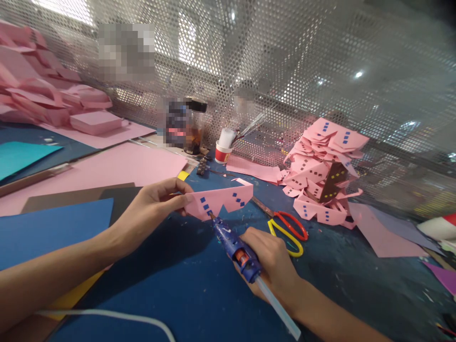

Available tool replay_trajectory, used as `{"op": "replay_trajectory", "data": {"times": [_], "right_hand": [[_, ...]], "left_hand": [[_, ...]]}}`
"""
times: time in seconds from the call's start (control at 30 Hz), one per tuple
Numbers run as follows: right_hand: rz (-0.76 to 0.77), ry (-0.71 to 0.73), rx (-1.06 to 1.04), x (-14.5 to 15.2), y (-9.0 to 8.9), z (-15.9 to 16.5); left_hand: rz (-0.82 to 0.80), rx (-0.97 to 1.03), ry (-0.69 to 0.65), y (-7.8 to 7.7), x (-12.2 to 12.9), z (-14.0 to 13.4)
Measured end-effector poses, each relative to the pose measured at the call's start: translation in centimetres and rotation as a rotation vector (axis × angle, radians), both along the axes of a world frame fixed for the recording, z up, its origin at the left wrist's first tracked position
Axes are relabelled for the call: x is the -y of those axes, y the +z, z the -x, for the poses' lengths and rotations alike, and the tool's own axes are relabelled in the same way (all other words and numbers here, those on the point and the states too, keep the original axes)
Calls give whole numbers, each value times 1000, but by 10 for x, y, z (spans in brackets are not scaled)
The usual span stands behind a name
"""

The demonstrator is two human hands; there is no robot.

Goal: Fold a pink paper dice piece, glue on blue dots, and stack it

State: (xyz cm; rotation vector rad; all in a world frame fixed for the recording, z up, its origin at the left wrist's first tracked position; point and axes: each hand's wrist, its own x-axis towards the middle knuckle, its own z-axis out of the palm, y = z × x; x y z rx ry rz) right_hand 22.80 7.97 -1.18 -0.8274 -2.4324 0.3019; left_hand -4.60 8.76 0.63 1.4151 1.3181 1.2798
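Observation:
Between thumb and fingers, my left hand pinches the left end of a pink paper cutout. The cutout has a notch in its lower edge and small dark blue squares on its face. My right hand is wrapped round a blue glue gun, with a clear glue stick sticking out of its back. The gun's nozzle is at the cutout's lower edge, near the left group of squares; whether it touches cannot be told. Scissors with red and yellow handles lie just beyond my right hand.
A heap of similar pink cutouts stands at the right, with loose paper sheets beside it. Pink folded paper pieces pile up at far left. A paper cup and a jar stand before the perforated metal screen. A white cord crosses the front.

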Motion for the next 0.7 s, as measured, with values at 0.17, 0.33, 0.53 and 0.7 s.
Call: {"op": "replay_trajectory", "data": {"times": [0.17, 0.33, 0.53, 0.7], "right_hand": [[3, 2, -4, 0, -1, -1], [-14, 5, -17, 1, 0, -1], [-18, 16, -15, 0, -2, -1], [-11, 23, -72, 1, 0, -2]], "left_hand": [[12, 11, -18, -1, 0, 1], [12, -3, 10, 1, 0, 0], [14, 4, 14, 2, 0, -1], [6, 25, -19, 0, -2, 2]]}}
